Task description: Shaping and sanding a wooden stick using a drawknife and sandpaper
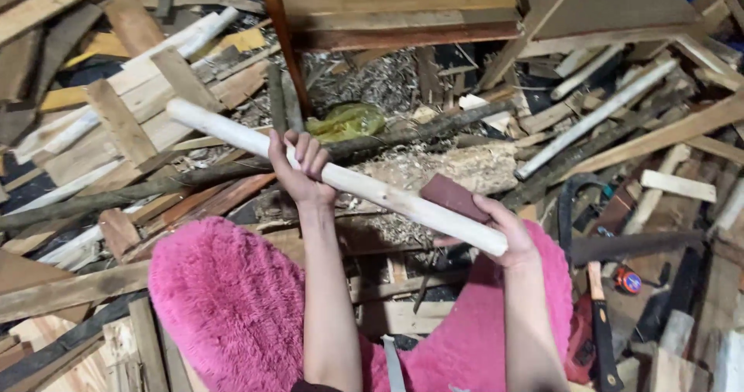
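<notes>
Pale round wooden pole (333, 176) runs diagonally, upper-left end high, lower-right end low, held over pink fuzzy fabric (225, 299). Left hand (301, 167) is wrapped tight around its middle; right hand (500, 225) cups the lower end, pressing a reddish-brown sanding block (453, 198) on top. Rough scrap planks (139, 105), shavings and a hammer (601, 322) crowd around.

One pale wooden rod (333, 176), one sandpaper piece (454, 197), two hands.
</notes>
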